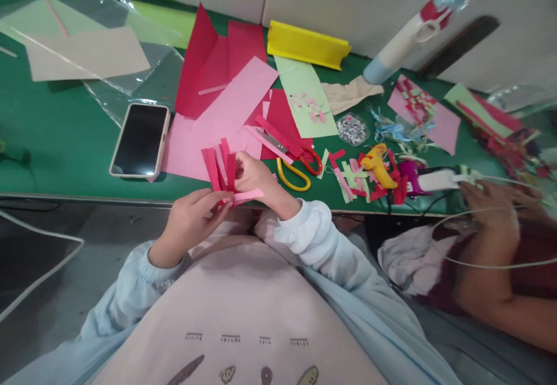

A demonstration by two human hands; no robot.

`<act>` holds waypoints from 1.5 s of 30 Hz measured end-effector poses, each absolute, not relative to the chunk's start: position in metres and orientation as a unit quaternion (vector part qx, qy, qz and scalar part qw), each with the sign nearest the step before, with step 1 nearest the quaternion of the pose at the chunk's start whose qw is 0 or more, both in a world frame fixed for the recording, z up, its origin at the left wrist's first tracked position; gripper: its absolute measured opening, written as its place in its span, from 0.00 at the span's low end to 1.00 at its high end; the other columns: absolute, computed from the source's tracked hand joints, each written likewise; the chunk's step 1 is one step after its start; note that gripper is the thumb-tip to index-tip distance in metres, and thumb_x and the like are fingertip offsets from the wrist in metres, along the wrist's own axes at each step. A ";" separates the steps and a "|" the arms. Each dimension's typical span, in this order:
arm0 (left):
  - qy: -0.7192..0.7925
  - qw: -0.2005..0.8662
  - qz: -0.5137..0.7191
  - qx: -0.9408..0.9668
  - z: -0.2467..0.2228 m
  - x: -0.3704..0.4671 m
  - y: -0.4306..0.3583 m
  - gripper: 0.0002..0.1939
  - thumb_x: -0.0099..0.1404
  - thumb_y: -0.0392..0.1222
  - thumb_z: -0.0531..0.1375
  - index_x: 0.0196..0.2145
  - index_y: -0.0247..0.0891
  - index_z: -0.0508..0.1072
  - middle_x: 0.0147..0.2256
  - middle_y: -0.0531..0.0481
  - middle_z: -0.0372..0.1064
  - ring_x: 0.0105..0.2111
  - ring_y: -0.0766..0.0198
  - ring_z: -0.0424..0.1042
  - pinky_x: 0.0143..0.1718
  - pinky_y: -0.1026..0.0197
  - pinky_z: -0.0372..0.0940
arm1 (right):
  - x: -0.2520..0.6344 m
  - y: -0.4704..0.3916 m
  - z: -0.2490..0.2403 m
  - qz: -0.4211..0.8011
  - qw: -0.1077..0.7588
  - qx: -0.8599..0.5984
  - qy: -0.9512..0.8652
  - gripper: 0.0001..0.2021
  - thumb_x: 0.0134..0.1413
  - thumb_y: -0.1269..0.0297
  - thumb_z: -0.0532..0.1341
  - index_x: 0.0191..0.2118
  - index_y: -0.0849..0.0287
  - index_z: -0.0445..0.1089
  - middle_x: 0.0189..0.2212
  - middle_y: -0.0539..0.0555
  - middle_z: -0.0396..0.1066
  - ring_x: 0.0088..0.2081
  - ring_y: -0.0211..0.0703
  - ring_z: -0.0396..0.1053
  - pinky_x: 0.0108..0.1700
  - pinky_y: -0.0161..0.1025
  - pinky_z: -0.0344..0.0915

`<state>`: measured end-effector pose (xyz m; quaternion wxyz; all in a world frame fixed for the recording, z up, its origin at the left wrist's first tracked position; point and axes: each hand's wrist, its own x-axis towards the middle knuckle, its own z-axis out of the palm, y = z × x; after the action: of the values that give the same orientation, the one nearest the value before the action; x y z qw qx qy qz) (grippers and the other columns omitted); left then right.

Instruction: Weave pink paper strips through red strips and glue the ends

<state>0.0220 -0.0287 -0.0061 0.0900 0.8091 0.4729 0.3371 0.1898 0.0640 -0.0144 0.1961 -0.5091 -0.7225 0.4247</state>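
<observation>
Several red and pink paper strips (212,167) stand up in a bundle at the table's front edge. My left hand (187,219) pinches their lower ends, where a pink strip (249,195) sticks out to the right. My right hand (261,182) is closed on the strips from the other side, its fingertips partly hidden behind them. Just past my right hand lie scissors (293,184) with one yellow and one red handle, their blades resting among more cut strips. Pink paper sheets (187,147) spread out behind both hands.
A phone (141,140) lies at the left. Yellow folded card (308,45), a bottle (402,39) and red card (198,71) are at the back. To the right are a bowl of small beads (352,129), a yellow glue gun (380,166) and a co-worker's hand (489,205).
</observation>
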 end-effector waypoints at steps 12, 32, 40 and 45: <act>0.561 0.139 0.254 0.776 -0.003 0.032 -0.018 0.14 0.68 0.48 0.57 0.34 0.38 0.78 0.24 0.50 0.73 0.21 0.67 0.67 0.24 0.64 0.56 | 0.195 0.059 -0.001 0.421 0.207 -0.536 -0.702 0.12 0.44 0.70 0.64 0.34 0.56 0.60 0.30 0.46 0.70 0.34 0.40 0.70 0.38 0.37 0.63; 0.720 0.175 0.149 0.655 0.002 0.042 -0.010 0.15 0.66 0.51 0.55 0.34 0.39 0.76 0.25 0.48 0.74 0.25 0.59 0.72 0.25 0.61 0.54 | 0.225 0.035 -0.012 0.439 0.351 -0.537 -0.629 0.21 0.42 0.64 0.69 0.32 0.53 0.53 0.27 0.43 0.64 0.31 0.38 0.71 0.37 0.36 0.66; 0.721 0.164 0.144 0.658 0.001 0.043 -0.008 0.15 0.66 0.51 0.55 0.34 0.40 0.77 0.26 0.47 0.75 0.25 0.58 0.72 0.25 0.61 0.52 | 0.225 0.026 -0.009 0.376 0.345 -0.538 -0.671 0.19 0.45 0.64 0.68 0.30 0.54 0.52 0.26 0.43 0.60 0.28 0.35 0.62 0.34 0.34 0.63; 0.740 0.179 0.136 0.634 0.005 0.045 -0.007 0.16 0.66 0.52 0.55 0.35 0.39 0.77 0.26 0.46 0.75 0.26 0.56 0.72 0.25 0.60 0.53 | 0.228 0.023 -0.007 0.334 0.329 -0.509 -0.722 0.18 0.49 0.65 0.67 0.28 0.54 0.52 0.25 0.44 0.60 0.27 0.35 0.60 0.34 0.33 0.61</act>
<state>0.0447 -0.0071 0.0050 0.1795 0.6340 0.7398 0.1364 0.2278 0.0227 -0.0067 0.3285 -0.5086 -0.7225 0.3338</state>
